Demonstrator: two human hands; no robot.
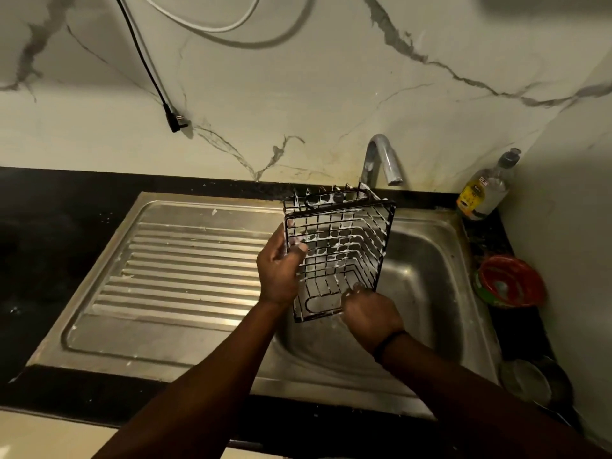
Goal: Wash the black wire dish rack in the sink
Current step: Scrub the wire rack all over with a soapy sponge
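Note:
The black wire dish rack (344, 233) is held tilted above the steel sink basin (427, 276), its wires streaked with white suds. My left hand (280, 271) grips the rack's left edge, thumb hooked through the wires. At the rack's lower right corner my right hand (369, 314) is closed against the wires; whether it holds a scrubber is hidden. The tap (381, 164) stands just behind the rack, and no water shows at its spout.
A ribbed steel drainboard (172, 260) lies left of the basin. A clear soap bottle (485, 190) stands at the back right corner. A red bowl (510, 281) and a round steel item (526, 380) sit on the right counter. A black plug (175, 122) hangs on the wall.

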